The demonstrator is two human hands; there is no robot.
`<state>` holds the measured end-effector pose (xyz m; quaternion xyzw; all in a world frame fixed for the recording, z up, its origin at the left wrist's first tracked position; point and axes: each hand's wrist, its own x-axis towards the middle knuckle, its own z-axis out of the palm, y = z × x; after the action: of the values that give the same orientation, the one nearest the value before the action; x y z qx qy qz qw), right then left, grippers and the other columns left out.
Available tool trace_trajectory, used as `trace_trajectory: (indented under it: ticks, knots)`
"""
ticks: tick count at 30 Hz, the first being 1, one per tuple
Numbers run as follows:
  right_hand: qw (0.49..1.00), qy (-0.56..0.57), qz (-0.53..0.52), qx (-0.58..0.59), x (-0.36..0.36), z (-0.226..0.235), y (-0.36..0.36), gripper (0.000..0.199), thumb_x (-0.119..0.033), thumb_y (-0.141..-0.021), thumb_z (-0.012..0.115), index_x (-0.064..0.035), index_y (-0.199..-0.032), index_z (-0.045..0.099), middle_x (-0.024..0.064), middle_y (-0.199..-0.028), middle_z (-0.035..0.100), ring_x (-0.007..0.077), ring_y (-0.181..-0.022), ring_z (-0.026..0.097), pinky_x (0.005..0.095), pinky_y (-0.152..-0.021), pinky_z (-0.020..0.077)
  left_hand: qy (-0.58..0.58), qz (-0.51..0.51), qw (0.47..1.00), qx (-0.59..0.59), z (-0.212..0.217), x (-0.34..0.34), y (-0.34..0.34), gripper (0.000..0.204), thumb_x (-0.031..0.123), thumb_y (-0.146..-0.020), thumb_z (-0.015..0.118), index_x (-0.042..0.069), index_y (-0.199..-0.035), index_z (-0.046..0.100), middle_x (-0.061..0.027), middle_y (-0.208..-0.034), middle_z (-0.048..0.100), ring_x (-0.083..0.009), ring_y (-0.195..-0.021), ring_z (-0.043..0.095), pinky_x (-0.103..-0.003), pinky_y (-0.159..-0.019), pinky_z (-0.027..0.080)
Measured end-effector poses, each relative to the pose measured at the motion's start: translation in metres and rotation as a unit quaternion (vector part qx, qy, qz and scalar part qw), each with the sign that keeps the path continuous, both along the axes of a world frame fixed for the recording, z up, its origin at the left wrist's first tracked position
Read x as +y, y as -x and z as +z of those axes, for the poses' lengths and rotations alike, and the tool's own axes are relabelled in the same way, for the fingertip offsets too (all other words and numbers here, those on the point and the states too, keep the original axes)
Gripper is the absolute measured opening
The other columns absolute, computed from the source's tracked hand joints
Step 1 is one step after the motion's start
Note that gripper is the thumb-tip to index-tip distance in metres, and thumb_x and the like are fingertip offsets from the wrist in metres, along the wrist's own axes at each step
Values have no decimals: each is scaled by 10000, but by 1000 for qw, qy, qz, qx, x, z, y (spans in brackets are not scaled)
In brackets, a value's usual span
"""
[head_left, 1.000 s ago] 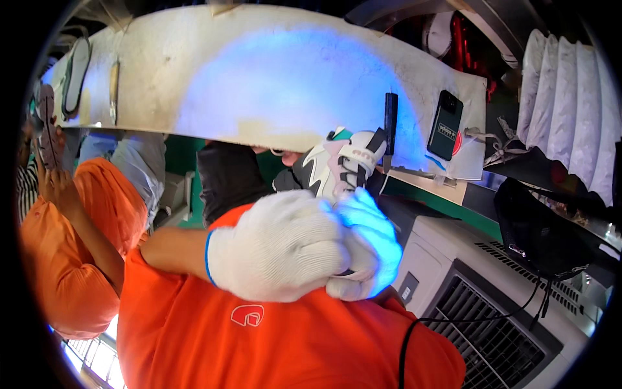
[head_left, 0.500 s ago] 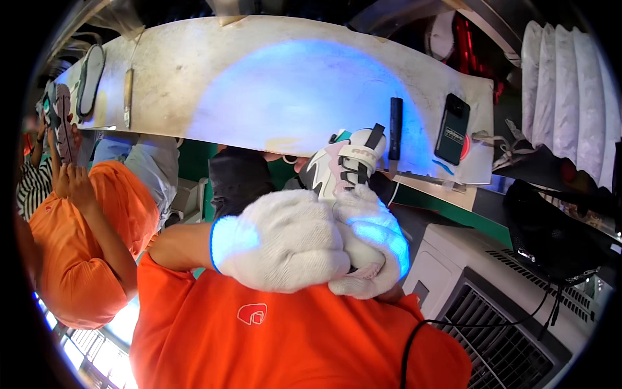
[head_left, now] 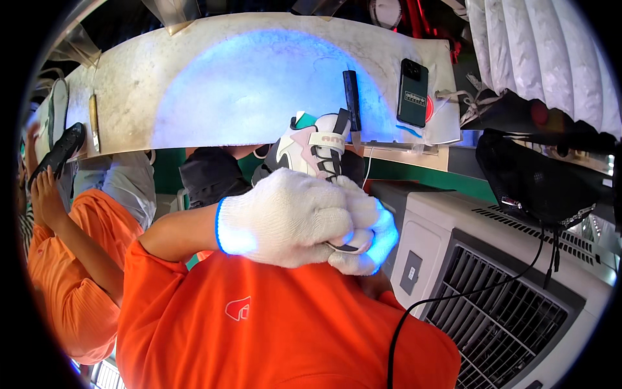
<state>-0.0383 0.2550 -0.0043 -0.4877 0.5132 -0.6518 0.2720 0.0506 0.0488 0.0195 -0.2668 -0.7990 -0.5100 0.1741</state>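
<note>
A white, pink and grey sneaker with black laces and a black pull strap is held in front of my chest, its strap end pointing at the bench. My left hand, in a white knit glove with a blue cuff, is closed over the near part of the shoe. Gloved the same way, my right hand wraps round the shoe's right side, against my left fingers. Between the two hands a bit of dark-edged sole peeks out; the rest of that end is hidden by the gloves.
On the bench, lit blue, lie a black-handled tool with a blade, a phone and a wooden-handled tool. A co-worker in orange holds a black shoe at left. Right stand a grilled machine and a black bag.
My view has shifted, so the bench items sit further left and higher. My gloves have come closer together, covering more of the sneaker's near end. A black shoe now shows at the co-worker's hands.
</note>
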Motion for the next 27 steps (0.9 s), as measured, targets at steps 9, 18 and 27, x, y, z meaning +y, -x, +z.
trace_trajectory:
  ticks: [9,18,27]
  knots:
    - [986,-3,-128,-107,19,-5,-35,424,-262,-784,913,10,-1060,740,143,-1122,755,268,-1047,721,387,-968,547,-31,-9,998,-57,6,5,-4,382,166,-747,979,141,-917,639,-53,-852,628,-276,-737,686,-395,-636,542]
    - [975,-16,-212,-67,33,-8,-58,505,-227,-938,906,15,-1303,653,138,-1274,712,193,-1092,704,372,-989,582,-51,-10,995,-89,1,14,-5,525,152,-744,969,102,-1225,765,-96,-965,664,-311,-851,708,-399,-768,587]
    - [966,-19,-233,-107,28,4,-60,465,-338,-1035,799,29,-1286,662,200,-1275,738,247,-1118,716,433,-1063,545,-64,-32,989,-127,1,10,-2,391,151,-743,957,97,-1003,670,-84,-912,598,-309,-795,671,-414,-724,552]
